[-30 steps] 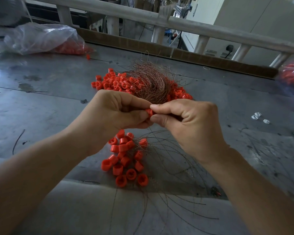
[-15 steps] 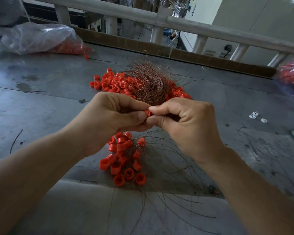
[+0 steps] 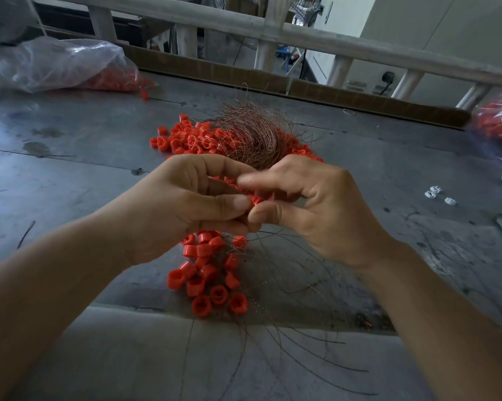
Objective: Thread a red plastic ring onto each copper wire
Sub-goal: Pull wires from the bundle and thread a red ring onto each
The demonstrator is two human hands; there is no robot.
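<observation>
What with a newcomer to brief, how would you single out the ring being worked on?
On the table, find the left hand and right hand meeting above the near pile. The ring is the red bit between their thumb tips: held up, while its neighbours lie piled.

Workshop: steel bench [image 3: 70, 175]; bagged rings [image 3: 64, 65]

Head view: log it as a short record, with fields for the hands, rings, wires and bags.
left hand: pinches a red ring
right hand: thumb and curled fingers on the same ring; forefinger blurred
near heap: red rings on the table, thin wires among them
far heap: red rings around a copper wire bundle
bags: one far left, one far right, red rings inside
</observation>
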